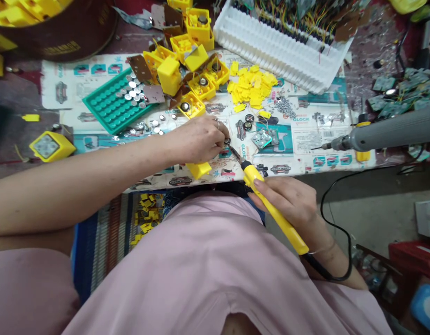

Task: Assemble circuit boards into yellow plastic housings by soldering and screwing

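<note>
At four o'clock, I grip a soldering iron (276, 213) with the right hand (295, 199); at eleven, the left hand (199, 137) pinches a round part (227, 141).

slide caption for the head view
Right hand holding a yellow-handled soldering iron, its tip by a small dark round part at the left hand, above a white-and-teal printed sheet.

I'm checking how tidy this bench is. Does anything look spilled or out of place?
Possibly the silver discs: some lie bunched at the green tray's right end, others loose on the printed sheet nearby. That looks like a spill, though it may be deliberate.
</note>
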Action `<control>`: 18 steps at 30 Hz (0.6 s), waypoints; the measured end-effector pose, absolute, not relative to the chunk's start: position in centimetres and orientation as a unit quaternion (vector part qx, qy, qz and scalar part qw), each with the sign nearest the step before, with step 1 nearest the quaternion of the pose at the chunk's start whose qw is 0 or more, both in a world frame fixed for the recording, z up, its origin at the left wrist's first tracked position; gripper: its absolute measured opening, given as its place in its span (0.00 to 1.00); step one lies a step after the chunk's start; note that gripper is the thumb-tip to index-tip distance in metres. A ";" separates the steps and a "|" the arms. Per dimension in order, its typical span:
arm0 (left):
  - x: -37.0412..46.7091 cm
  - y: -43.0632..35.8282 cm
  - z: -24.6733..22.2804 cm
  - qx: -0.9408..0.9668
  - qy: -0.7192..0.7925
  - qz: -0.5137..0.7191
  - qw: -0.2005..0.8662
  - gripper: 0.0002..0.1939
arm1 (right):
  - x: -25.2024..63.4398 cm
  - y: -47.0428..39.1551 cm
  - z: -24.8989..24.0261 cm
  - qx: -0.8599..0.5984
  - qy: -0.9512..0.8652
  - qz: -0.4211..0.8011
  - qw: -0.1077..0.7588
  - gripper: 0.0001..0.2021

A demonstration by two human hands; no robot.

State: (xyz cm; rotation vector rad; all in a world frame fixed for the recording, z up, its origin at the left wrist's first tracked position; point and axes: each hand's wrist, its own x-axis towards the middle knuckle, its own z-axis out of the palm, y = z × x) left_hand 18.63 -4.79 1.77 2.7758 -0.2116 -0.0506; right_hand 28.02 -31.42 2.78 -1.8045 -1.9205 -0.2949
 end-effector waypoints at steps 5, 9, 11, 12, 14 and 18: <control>18.6 -4.8 1.9 0.980 -0.058 -0.037 0.184 0.15 | 28.3 -31.0 2.8 -0.648 -0.693 -0.150 0.279 0.18; 18.5 -4.9 2.0 0.982 -0.057 -0.042 0.175 0.15 | 28.5 -30.8 2.7 -0.645 -0.687 -0.161 0.295 0.19; 18.5 -4.9 1.9 0.983 -0.067 -0.038 0.168 0.15 | 28.5 -30.7 2.7 -0.639 -0.695 -0.155 0.290 0.21; 18.5 -4.9 1.8 0.983 -0.071 -0.035 0.166 0.15 | 28.5 -30.6 2.7 -0.634 -0.699 -0.156 0.291 0.21; 18.5 -4.8 1.7 0.983 -0.077 -0.027 0.163 0.15 | 28.6 -30.5 2.7 -0.629 -0.703 -0.156 0.292 0.20; 18.4 -4.7 1.5 0.982 -0.087 -0.022 0.168 0.14 | 28.7 -30.2 2.8 -0.629 -0.716 -0.137 0.271 0.18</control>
